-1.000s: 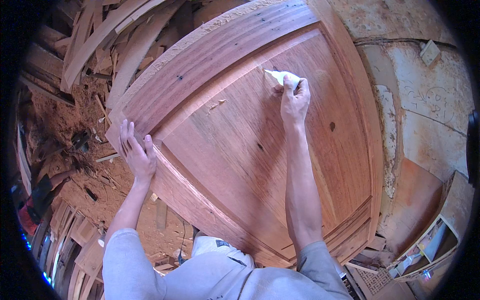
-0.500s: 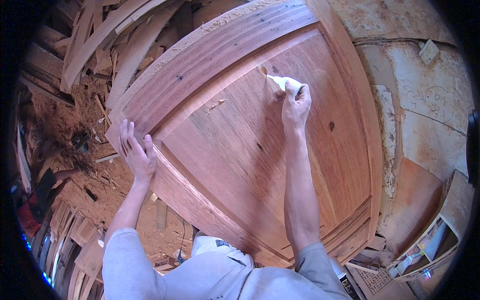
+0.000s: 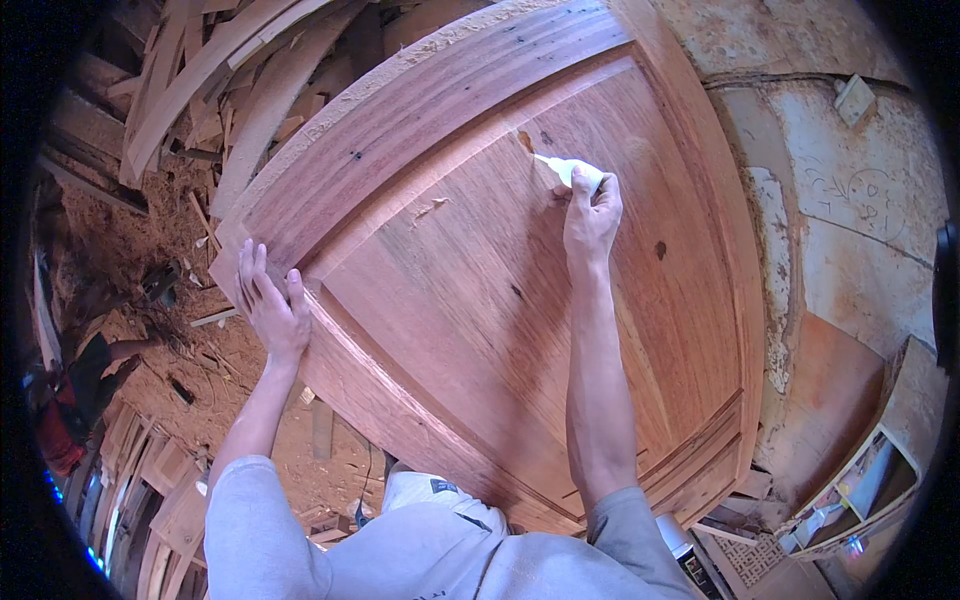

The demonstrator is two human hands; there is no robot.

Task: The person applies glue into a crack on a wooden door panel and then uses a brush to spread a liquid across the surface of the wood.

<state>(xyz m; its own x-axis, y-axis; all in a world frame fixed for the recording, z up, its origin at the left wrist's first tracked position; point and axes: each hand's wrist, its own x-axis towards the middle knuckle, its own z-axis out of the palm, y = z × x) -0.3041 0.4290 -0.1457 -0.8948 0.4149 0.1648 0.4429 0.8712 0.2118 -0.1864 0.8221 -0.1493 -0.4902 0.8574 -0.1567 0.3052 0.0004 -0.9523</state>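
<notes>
A large reddish-brown wooden panel [image 3: 450,300] with a raised frame lies before me. My right hand [image 3: 592,222] is closed round a small white squeeze bottle [image 3: 575,174] with a narrow nozzle. The nozzle tip points left, at the lower end of a brown wet-looking spot [image 3: 525,141] on the panel; whether it touches the wood I cannot tell. My left hand [image 3: 274,308] lies flat on the panel's left corner, fingers stretched out. A few pale wood shavings [image 3: 430,211] rest on the panel between the hands.
Offcuts and curved boards [image 3: 180,90] are heaped at the far left, above a sawdust-covered floor [image 3: 280,440]. Stained pale boards [image 3: 860,190] lie along the right. An open-fronted box [image 3: 870,490] stands at the lower right. Part of another person [image 3: 65,420] shows at the left edge.
The brown spot by the nozzle has grown longer, and the nozzle has shifted slightly downward. My left hand stays in place.
</notes>
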